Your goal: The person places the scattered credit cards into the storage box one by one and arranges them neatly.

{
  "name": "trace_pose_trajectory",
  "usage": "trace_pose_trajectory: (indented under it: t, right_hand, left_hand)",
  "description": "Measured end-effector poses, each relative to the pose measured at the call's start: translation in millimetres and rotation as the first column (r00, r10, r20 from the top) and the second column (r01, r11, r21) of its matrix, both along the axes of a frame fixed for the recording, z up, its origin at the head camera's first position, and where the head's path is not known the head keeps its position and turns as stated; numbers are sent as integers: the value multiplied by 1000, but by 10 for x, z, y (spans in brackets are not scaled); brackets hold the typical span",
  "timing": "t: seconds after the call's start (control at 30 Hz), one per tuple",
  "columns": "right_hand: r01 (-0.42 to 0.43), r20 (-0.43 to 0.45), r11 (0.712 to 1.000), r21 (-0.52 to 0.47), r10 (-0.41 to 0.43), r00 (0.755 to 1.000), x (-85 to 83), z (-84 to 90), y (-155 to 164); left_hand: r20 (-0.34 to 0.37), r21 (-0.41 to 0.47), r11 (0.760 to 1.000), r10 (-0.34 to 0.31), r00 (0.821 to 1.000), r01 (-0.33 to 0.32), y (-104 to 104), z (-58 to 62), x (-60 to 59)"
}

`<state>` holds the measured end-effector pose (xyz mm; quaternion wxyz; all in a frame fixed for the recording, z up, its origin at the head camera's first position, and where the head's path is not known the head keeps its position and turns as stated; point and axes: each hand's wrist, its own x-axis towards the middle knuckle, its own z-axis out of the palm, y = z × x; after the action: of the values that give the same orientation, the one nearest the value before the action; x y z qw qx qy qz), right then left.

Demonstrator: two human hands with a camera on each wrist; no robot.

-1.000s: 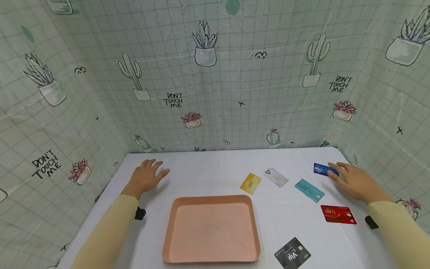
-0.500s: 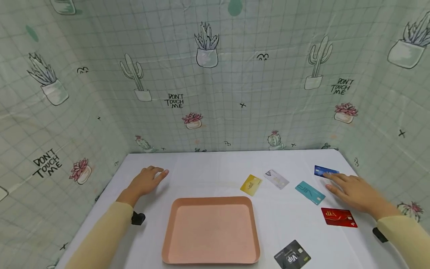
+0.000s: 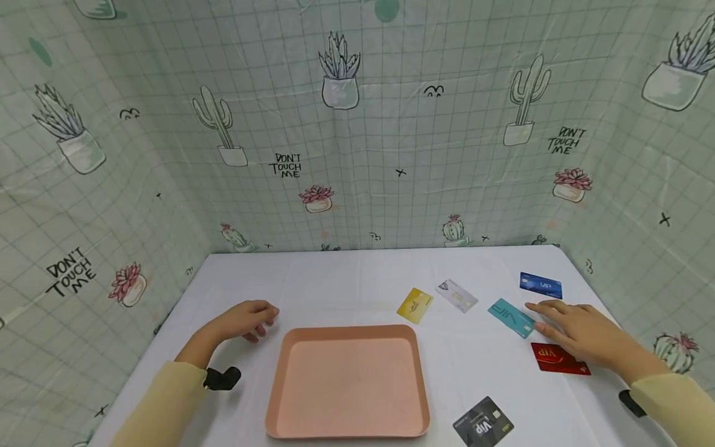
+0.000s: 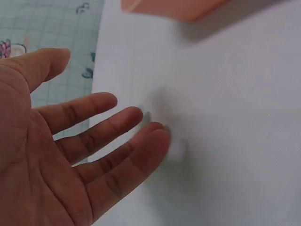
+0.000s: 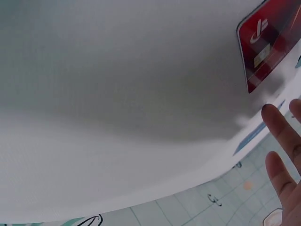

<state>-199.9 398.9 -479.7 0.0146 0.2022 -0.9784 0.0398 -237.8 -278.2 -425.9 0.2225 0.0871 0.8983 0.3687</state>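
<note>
**A:** Where do the person's hands lie against the cards?

**B:** The right hand (image 3: 581, 332) rests palm down on the white table (image 3: 346, 285), fingers straight and relaxed, grasping nothing. Its fingertips sit just beside the teal card (image 3: 511, 317), at that card's near end; whether they touch it cannot be told. The red card (image 3: 555, 359) lies partly under the hand's heel, touching it. The blue card (image 3: 540, 285) is beyond the fingertips, apart from them.

**A:** And the left hand?

**B:** The left hand (image 3: 246, 318) rests on the table just beside the far left corner of the pink tray (image 3: 285, 397), fingers loosely spread and holding nothing. The left wrist view shows the palm open, with the fingers over bare cloth.

**A:** How many cards are there?

**B:** Six, each a different colour: the teal, the red and the blue, plus a yellow card (image 3: 415, 305), a white card (image 3: 457, 295) and a black card (image 3: 483, 423). All six lie on the table to the right of the tray. There is one tray.
</note>
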Motion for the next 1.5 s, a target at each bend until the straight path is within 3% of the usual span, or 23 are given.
trace_pose_trajectory:
  t: [0.27,0.47,0.6,0.8,1.0,1.3,1.5]
  right_hand:
    - [-32,-38,999,-2,32,999,75,16,-30]
    - [-63,-49,998,0,63,997,203,69,-35]
    - [-64,-12,998,8,64,998,296,115,-8]
    - [-15,51,999,48,12,999,414,142,76]
    - [32,167,998,48,-40,985,455,125,138]
    - [71,167,996,62,-80,983,482,48,161]
    - [34,132,996,79,-44,990,481,8,164]
  left_hand:
    - [142,168,980,84,986,-107,63,-45,229]
    - [183,223,970,61,981,-102,121,-90,362]
    - [202,262,959,53,978,-106,164,-118,461]
    - [214,287,952,40,976,-102,221,-138,580]
    - [212,284,949,80,974,-139,245,-121,677]
    - [197,314,938,86,977,-146,281,-136,738]
    - [177,328,938,61,982,-117,281,-188,730]
